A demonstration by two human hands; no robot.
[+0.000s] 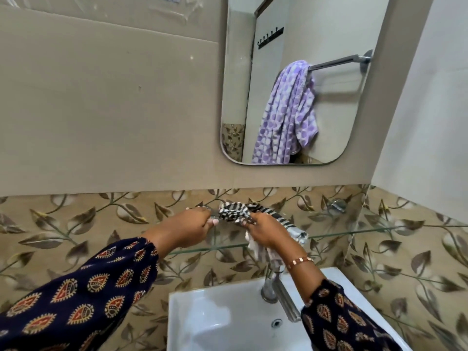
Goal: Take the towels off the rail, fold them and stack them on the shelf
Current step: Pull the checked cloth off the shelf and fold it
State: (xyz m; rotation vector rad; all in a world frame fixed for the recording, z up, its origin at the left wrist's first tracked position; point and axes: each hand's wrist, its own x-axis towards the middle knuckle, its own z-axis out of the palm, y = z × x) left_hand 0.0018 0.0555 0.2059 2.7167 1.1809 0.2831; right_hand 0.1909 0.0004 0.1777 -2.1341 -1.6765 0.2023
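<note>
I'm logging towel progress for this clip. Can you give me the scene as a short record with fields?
left hand: closed at the left end of the striped towel
right hand: gripping striped towel
striped towel: bunched, above the glass shelf
purple towel: on rail, seen in mirror
below: sink, tap

Glass shelf above sink; striped towel apparently resting on it.

Both hands, left and right, clutch a striped towel (bunched) above the glass shelf.
</note>
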